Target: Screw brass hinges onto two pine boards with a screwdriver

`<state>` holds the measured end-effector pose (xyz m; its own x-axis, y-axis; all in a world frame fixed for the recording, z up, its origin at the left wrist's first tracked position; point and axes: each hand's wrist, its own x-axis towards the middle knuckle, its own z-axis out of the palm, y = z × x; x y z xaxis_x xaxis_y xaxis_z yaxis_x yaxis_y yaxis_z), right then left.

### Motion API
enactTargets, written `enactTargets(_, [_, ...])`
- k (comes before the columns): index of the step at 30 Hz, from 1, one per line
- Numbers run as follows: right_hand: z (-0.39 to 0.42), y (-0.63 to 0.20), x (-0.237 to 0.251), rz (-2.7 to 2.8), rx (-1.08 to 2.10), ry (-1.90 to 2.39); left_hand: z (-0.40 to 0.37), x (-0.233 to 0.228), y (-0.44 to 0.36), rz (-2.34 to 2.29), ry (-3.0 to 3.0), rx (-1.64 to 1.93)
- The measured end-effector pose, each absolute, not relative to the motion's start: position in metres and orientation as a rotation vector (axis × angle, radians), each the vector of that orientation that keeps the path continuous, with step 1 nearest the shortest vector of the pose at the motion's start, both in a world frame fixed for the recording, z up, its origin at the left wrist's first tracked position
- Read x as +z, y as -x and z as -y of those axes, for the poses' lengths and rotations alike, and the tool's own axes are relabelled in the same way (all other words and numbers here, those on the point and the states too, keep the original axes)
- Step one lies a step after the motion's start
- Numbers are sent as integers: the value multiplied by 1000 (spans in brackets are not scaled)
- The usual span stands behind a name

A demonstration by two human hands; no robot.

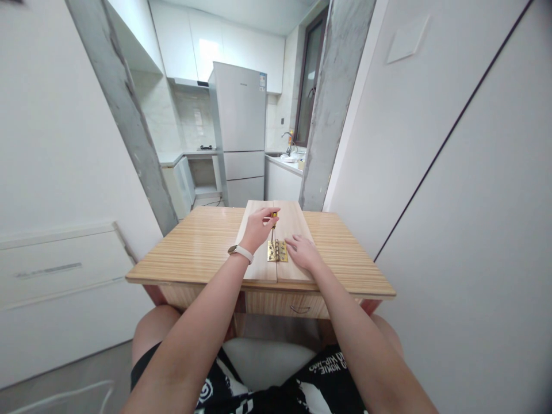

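Observation:
My left hand (259, 225), with a watch (240, 252) on its wrist, is closed around the yellow and black handle of a screwdriver (274, 216). The screwdriver stands upright, its shaft pointing down to the left leaf of a brass hinge (277, 251). That hinge lies opened flat across the seam between two pale wooden boards (288, 221). Several screws or holes show on its leaves, too small to tell apart. My right hand (302, 251) rests flat on the right board, its fingertips near the hinge's right edge.
The boards lie on a wood-grain table (345, 253) with a drawer (284, 305) at the front. A white wall or panel (466, 218) rises to the right, and a white drawer unit (60, 276) is at the left. Behind stand a fridge (241, 109) and a sink counter (284, 167).

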<state>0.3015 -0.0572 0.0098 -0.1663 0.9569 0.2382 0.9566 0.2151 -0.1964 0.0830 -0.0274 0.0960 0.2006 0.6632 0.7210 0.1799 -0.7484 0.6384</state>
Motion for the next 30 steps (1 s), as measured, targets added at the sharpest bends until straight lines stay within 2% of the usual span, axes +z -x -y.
enactTargets(30, [57, -301, 11, 2186, -2, 1801, 28, 93, -82, -759, -2070, 1573])
